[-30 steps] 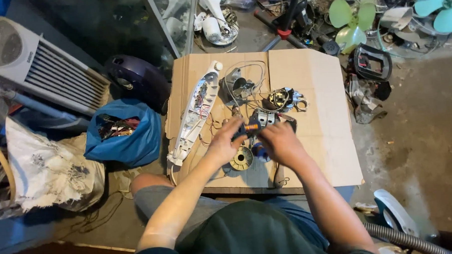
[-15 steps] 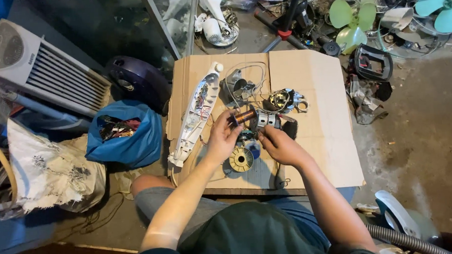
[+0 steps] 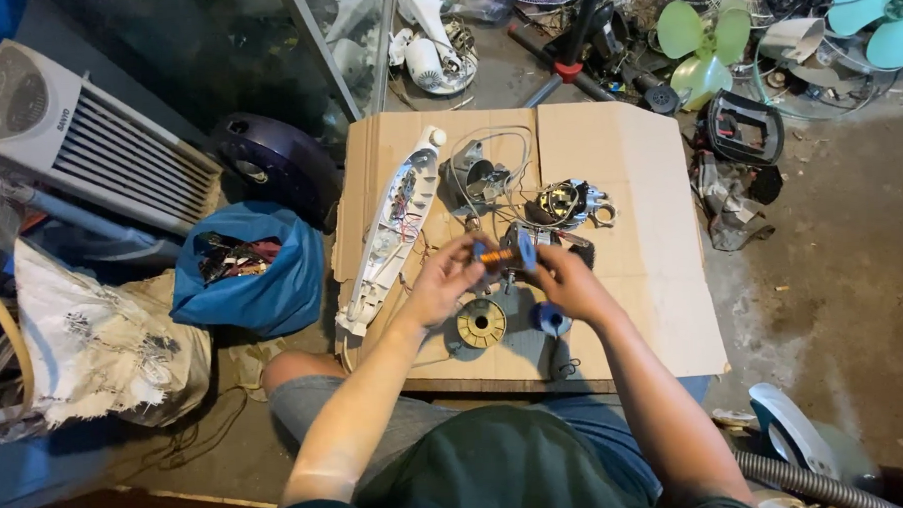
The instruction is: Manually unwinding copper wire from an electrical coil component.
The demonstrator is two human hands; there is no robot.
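My left hand [image 3: 442,280] and my right hand [image 3: 565,278] together hold a small motor part with copper windings [image 3: 502,252] just above a flattened cardboard sheet [image 3: 652,277]. Each hand grips one end of it. Below the hands on the cardboard lie a round yellow-centred coil disc [image 3: 481,324] and a small blue round piece [image 3: 550,318]. Beyond the hands sits another motor assembly with wires [image 3: 566,203]. A long white opened plastic housing [image 3: 391,232] with wiring inside lies to the left of my left hand.
A blue bag of parts [image 3: 242,274] sits left of the cardboard beside a dark round casing [image 3: 268,162] and a white grilled heater [image 3: 87,137]. Green fan blades [image 3: 702,43], teal fan blades [image 3: 882,24] and a black part [image 3: 743,129] lie at the back right. A grey hose [image 3: 810,477] runs at the lower right.
Both hands have lifted the copper-wound part slightly and turned it between them. The yellow-centred disc now lies uncovered below the hands.
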